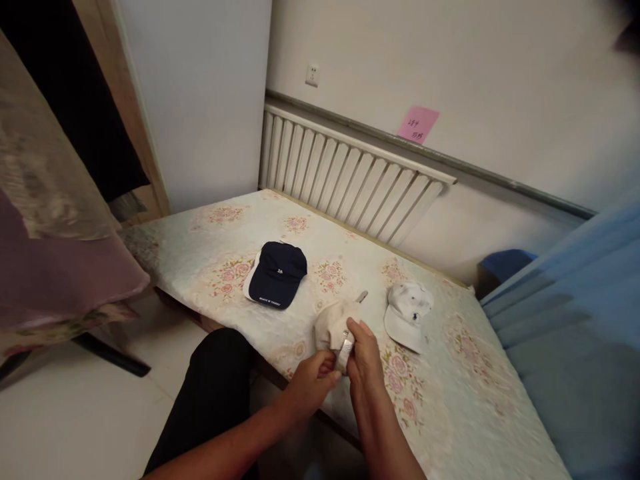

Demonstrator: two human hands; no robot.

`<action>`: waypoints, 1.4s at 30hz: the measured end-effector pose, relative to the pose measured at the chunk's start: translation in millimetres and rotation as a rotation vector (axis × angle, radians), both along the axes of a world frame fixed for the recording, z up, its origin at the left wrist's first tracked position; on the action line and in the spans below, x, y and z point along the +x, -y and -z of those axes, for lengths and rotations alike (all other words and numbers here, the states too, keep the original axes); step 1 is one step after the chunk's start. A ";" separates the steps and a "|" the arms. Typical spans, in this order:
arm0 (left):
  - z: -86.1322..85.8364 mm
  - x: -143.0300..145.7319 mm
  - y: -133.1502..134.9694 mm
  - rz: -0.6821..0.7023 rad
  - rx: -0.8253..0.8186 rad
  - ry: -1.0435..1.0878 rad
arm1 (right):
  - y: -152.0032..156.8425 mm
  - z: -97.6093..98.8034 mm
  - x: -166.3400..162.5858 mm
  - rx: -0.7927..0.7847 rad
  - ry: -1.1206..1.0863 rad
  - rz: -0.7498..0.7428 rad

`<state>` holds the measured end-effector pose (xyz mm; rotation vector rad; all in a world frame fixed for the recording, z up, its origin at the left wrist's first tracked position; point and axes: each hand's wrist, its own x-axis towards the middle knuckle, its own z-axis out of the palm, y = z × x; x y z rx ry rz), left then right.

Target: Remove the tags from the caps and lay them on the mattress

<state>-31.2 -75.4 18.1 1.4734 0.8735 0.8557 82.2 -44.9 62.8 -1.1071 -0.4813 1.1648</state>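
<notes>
Spreading beneath beige cap [330,321]: floral bedding [445,407] beside radiator [334,163].

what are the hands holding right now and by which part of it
A beige cap, by its strap side: the right hand grips beside the strap, and the left hand's fingers are at the strap's lower end.

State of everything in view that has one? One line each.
Beige fabric cap: held in left hand and right hand.
Its pale back strap: faces the camera; fastening unclear.
Navy-and-white fabric cap: crown up, on the pale floral cover.
White fabric cap with dark logo: crown up, on the cover.
White wall socket: nothing plugged in.
Translucent blue curtain: hanging in folds.
</notes>
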 end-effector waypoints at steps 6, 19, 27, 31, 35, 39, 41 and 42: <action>-34.4 16.1 -2.5 -0.040 0.052 0.055 | 19.1 -32.9 10.3 0.114 0.065 0.322; -100.6 49.2 8.7 0.177 -0.063 0.241 | 71.9 -58.7 -2.1 0.275 0.580 0.915; -59.7 48.4 -8.4 0.105 -0.327 0.316 | 72.1 -14.4 11.4 0.088 0.329 0.561; -49.5 44.2 -12.8 0.084 -0.333 0.306 | 65.6 -1.7 17.1 0.224 0.041 0.335; -44.2 38.4 -17.8 0.092 -0.413 0.338 | 60.6 3.8 27.2 0.296 -0.153 0.057; -38.5 31.8 -21.6 0.146 -0.495 0.380 | 57.7 9.2 37.2 0.319 -0.210 -0.132; -35.9 29.3 -22.1 0.162 -0.523 0.393 | 56.1 12.0 39.7 0.315 -0.219 -0.152; -34.6 28.4 -22.0 0.165 -0.537 0.399 | 55.2 13.0 40.2 0.313 -0.221 -0.152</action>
